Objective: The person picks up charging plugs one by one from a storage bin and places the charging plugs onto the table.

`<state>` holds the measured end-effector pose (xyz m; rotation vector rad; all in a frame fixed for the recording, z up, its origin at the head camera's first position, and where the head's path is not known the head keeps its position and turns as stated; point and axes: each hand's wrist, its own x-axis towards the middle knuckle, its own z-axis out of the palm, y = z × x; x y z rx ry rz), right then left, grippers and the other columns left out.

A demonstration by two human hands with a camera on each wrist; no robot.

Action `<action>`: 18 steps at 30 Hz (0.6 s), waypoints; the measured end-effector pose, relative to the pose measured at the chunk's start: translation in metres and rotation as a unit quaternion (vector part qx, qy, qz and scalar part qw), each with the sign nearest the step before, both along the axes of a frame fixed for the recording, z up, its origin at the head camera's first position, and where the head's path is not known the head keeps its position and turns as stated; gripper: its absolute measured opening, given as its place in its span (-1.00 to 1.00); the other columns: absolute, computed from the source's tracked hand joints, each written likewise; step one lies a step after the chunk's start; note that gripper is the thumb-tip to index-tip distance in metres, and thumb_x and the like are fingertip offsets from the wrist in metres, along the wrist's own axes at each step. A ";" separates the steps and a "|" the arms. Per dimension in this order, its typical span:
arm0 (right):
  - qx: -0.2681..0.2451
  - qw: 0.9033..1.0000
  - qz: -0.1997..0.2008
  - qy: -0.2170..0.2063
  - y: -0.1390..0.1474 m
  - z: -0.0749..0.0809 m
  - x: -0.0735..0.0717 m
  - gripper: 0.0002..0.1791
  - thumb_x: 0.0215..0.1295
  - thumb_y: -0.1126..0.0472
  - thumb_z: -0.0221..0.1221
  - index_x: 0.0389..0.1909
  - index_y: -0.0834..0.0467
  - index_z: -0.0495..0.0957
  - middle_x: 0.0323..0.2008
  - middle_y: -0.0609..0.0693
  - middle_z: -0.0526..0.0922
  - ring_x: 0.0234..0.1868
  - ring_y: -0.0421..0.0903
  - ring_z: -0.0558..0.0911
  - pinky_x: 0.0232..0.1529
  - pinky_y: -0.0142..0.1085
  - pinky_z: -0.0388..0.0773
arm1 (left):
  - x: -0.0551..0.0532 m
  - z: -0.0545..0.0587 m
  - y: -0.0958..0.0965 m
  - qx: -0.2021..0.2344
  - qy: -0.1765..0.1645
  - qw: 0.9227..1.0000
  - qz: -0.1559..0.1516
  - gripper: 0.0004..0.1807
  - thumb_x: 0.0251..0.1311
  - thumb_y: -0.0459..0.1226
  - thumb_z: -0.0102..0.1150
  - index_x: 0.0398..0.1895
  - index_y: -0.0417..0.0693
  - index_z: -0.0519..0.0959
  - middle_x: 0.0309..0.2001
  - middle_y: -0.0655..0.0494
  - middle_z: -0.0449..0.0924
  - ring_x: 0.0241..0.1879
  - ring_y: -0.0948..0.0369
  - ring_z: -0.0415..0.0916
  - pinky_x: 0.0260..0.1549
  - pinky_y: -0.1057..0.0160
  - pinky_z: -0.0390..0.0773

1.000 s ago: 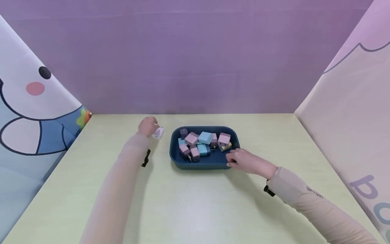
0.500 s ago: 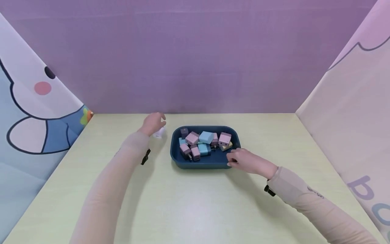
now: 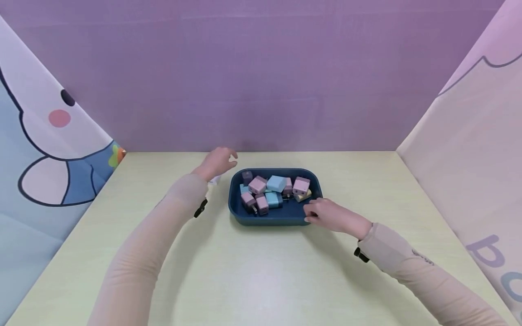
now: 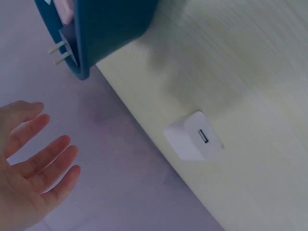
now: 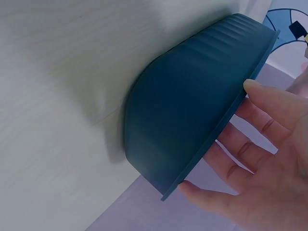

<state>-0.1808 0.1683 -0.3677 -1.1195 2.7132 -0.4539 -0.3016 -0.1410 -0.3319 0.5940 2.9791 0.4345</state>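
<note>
A white USB charger plug (image 4: 202,137) lies on the table, its port showing in the left wrist view; in the head view my left arm partly covers it. My left hand (image 3: 219,162) hovers above the table between that plug and the dark blue tray (image 3: 273,221), fingers loosely bent and holding nothing. Pink, blue and purple charger plugs fill much of the tray, among them a light blue one (image 3: 276,183) and a pink one (image 3: 301,185). My right hand (image 5: 269,154) grips the tray's rim at its near right corner, thumb outside and fingers over the edge.
The pale wooden table (image 3: 261,271) ends at a purple backdrop (image 3: 261,81). Printed cloth panels stand at the left (image 3: 49,136) and right (image 3: 477,149). One plug's metal prongs (image 4: 58,53) stick up at the tray's rim.
My left hand has let go of the white charger plug on the table and moved right toward the tray. My right hand stays at the tray's corner.
</note>
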 end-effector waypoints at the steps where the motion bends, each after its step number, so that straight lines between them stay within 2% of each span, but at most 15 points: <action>1: 0.000 1.000 0.000 -0.001 0.000 0.000 0.000 -0.75 0.18 0.29 0.10 -0.64 0.06 0.31 -0.65 -0.16 0.26 -0.60 -0.25 0.22 -0.48 -0.39 0.18 | 0.001 0.001 0.002 0.001 -0.001 1.000 -0.006 -0.70 0.17 -0.26 0.02 -0.06 -0.22 0.50 -0.01 -0.16 0.46 -0.06 0.00 0.42 -0.08 0.07 0.40; 9: -0.002 1.000 0.001 -0.007 0.002 -0.001 0.001 -0.75 0.18 0.29 0.09 -0.63 0.06 0.31 -0.66 -0.15 0.25 -0.61 -0.25 0.22 -0.50 -0.41 0.18 | 0.007 0.007 0.022 0.020 -0.013 0.998 -0.059 -0.71 0.17 -0.27 0.04 -0.06 -0.19 0.51 -0.04 -0.11 0.48 -0.05 0.04 0.40 -0.07 0.12 0.40; 14: -0.003 1.000 0.002 -0.007 0.002 -0.002 0.002 -0.76 0.18 0.29 0.09 -0.63 0.07 0.33 -0.65 -0.15 0.26 -0.61 -0.26 0.22 -0.50 -0.40 0.19 | 0.013 0.010 0.037 0.010 -0.040 0.995 -0.094 -0.72 0.15 -0.30 0.06 -0.06 -0.16 0.51 -0.05 -0.07 0.48 -0.06 0.06 0.41 -0.08 0.15 0.42; 18: -0.005 1.000 0.001 -0.004 0.002 -0.001 0.002 -0.76 0.18 0.30 0.09 -0.63 0.07 0.32 -0.65 -0.15 0.26 -0.61 -0.25 0.22 -0.50 -0.40 0.19 | 0.017 0.013 0.048 0.000 -0.048 0.992 -0.120 -0.72 0.14 -0.30 0.08 -0.06 -0.15 0.52 -0.03 -0.04 0.49 -0.04 0.07 0.41 -0.06 0.16 0.41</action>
